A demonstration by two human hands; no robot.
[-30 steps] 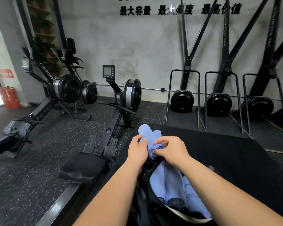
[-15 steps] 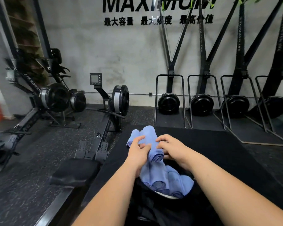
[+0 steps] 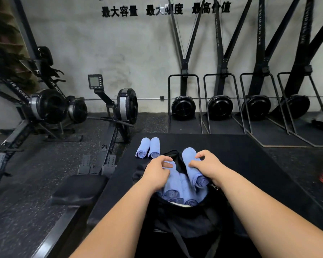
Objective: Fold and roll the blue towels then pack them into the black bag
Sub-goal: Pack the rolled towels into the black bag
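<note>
The right hand (image 3: 208, 165) moved the roll (image 3: 189, 156) to the bag's (image 3: 185, 220) right side. The left hand (image 3: 157, 172) released it and came down onto the packed rolls (image 3: 172, 192).

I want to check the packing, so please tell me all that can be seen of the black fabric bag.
The black soft fabric bag lies on the black floor mat, unzipped, mouth wide open. A zipper pull shows at its right rim, a strap runs over its near side. Inside are rolled light-blue towels, ends toward the camera. The left hand and right hand hold towels at the mouth.
</note>
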